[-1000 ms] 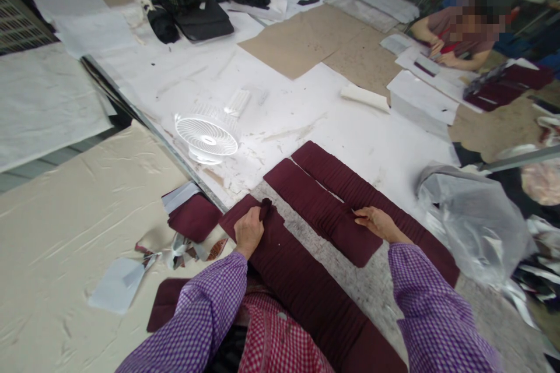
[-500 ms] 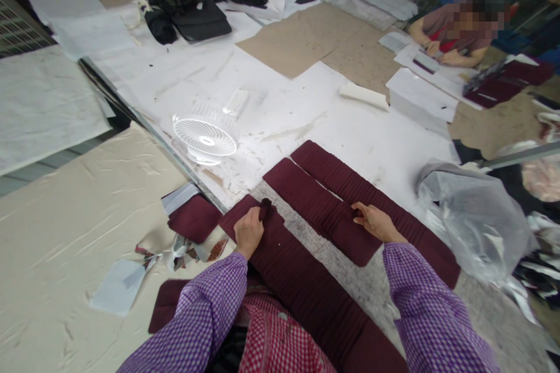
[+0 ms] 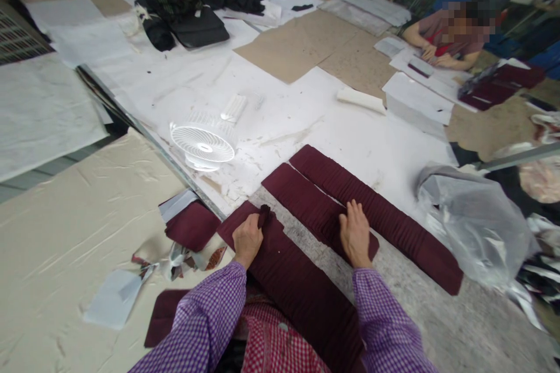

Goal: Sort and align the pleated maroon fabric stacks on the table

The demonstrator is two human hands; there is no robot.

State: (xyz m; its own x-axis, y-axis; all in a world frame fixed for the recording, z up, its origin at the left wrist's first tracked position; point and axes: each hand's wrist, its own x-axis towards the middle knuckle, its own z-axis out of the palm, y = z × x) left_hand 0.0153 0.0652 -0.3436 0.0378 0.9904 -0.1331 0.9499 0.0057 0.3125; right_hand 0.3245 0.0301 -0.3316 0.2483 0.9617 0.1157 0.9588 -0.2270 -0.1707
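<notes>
Three rows of overlapping maroon fabric pieces lie slantwise before me. My left hand (image 3: 248, 240) is closed at the upper end of the nearest row (image 3: 301, 274), gripping a small bunch of dark fabric (image 3: 264, 215) that sticks up past the fingers. On the lower part of the middle row (image 3: 301, 198) rests my right hand (image 3: 356, 234), palm down, its fingers stretched out and holding nothing. The fingertips reach close to the far row (image 3: 371, 210); whether they touch it I cannot tell. My right forearm covers part of the nearest row's lower end.
Left of the rows are a stack of maroon pieces (image 3: 192, 226), scraps and a pale card (image 3: 114, 298). A white fan (image 3: 203, 144) stands beyond the table seam. A clear plastic bag (image 3: 476, 227) sits at right. Another person (image 3: 455, 41) works at the far right.
My right hand has moved slightly left and flattened, from bent fingers to stretched ones on the middle row. The left hand keeps its grip in nearly the same place.
</notes>
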